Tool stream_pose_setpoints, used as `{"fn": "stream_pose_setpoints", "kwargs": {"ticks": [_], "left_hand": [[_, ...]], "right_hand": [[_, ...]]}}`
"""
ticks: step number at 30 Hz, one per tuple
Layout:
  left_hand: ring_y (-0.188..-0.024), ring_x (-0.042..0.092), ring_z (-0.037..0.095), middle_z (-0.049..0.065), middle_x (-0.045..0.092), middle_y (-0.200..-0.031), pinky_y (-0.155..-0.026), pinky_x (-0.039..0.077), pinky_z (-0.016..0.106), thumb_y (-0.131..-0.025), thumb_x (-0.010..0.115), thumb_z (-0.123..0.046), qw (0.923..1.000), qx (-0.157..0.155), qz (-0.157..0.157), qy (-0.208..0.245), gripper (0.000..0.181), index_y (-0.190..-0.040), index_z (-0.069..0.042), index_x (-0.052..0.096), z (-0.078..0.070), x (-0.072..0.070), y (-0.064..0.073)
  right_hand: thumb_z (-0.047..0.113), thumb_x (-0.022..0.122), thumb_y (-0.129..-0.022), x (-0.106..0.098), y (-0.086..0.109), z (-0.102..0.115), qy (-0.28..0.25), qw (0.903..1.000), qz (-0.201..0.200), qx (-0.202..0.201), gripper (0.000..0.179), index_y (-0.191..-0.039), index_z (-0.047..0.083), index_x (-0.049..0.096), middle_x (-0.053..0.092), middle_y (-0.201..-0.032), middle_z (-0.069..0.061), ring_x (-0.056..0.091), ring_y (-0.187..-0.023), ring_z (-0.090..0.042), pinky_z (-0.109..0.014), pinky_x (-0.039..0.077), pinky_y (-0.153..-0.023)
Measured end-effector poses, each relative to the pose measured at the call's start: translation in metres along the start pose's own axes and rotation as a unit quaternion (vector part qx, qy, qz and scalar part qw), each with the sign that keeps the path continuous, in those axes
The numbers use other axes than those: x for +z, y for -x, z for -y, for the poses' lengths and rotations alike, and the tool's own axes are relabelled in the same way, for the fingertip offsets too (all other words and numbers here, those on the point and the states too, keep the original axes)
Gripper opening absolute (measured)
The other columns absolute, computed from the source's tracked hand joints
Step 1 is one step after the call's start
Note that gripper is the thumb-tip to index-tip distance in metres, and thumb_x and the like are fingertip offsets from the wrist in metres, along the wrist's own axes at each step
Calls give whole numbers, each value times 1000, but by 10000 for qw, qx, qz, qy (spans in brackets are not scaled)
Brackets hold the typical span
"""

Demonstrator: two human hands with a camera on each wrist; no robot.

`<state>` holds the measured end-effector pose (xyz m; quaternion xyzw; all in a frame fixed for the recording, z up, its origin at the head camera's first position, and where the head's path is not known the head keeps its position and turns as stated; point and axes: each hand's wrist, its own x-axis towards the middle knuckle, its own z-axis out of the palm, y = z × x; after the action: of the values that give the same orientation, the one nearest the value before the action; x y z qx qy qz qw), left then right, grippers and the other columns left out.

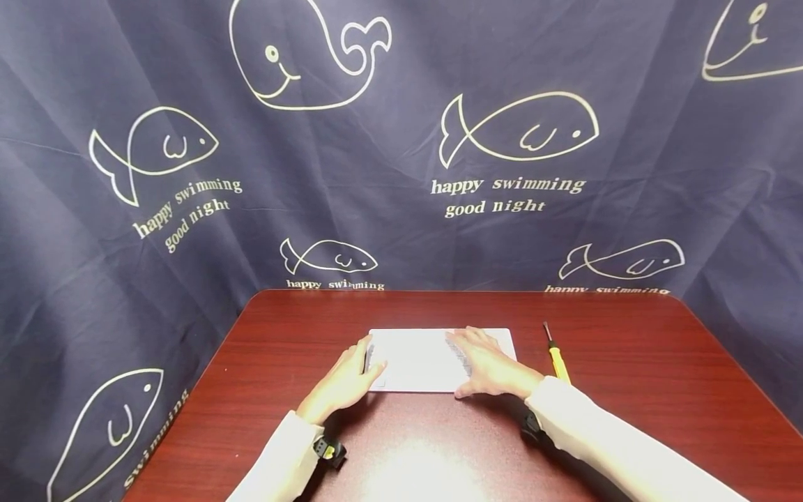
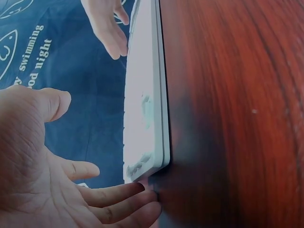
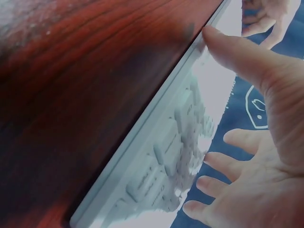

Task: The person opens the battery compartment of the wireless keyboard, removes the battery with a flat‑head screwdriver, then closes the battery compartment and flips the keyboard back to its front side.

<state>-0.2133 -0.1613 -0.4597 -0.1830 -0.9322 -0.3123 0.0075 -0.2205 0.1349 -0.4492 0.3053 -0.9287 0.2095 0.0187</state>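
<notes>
A white keyboard (image 1: pixel 417 362) lies flat on the table, its keys washed out by glare in the head view. At its left end, my left hand (image 1: pixel 341 380) has its fingers extended along the side edge. The left wrist view shows that thumb raised apart from the keys and the fingertips close to the keyboard's corner. My right hand (image 1: pixel 495 366) spreads over the right part of the keyboard. In the right wrist view its thumb (image 3: pixel 232 50) touches the near edge, while the other fingers reach over the keys; whether they touch them I cannot tell.
To the right of the keyboard lies a screwdriver (image 1: pixel 555 354) with a yellow handle, partly behind the right sleeve. The reddish-brown wooden table (image 1: pixel 301 314) has a bright reflection near its front. Behind it hangs a dark blue curtain (image 1: pixel 401 153) with fish and whale drawings.
</notes>
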Motion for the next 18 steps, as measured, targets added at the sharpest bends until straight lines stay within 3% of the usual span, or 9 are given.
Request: {"fn": "stream_pose_setpoints", "kwargs": {"ticks": [7, 18], "left_hand": [[-126, 39, 39, 25, 47, -133, -102, 30, 50, -94, 49, -47, 9999, -110, 111, -30, 70, -144, 0, 31, 2, 2, -2], [-126, 38, 38, 23, 49, -132, -101, 30, 51, -94, 50, -46, 9997, -167, 38, 163, 67, -143, -4, 32, 4, 4, -2]], "right_hand": [[27, 91, -56, -1, -4, 0, 71, 9995, 218, 212, 100, -138, -1, 42, 40, -138, -25, 30, -130, -44, -61, 23, -100], [29, 92, -54, 0, -10, -1, 16, 9989, 338, 309, 104, -140, 1, 41, 40, -139, -21, 33, -129, -38, -57, 26, -100]]}}
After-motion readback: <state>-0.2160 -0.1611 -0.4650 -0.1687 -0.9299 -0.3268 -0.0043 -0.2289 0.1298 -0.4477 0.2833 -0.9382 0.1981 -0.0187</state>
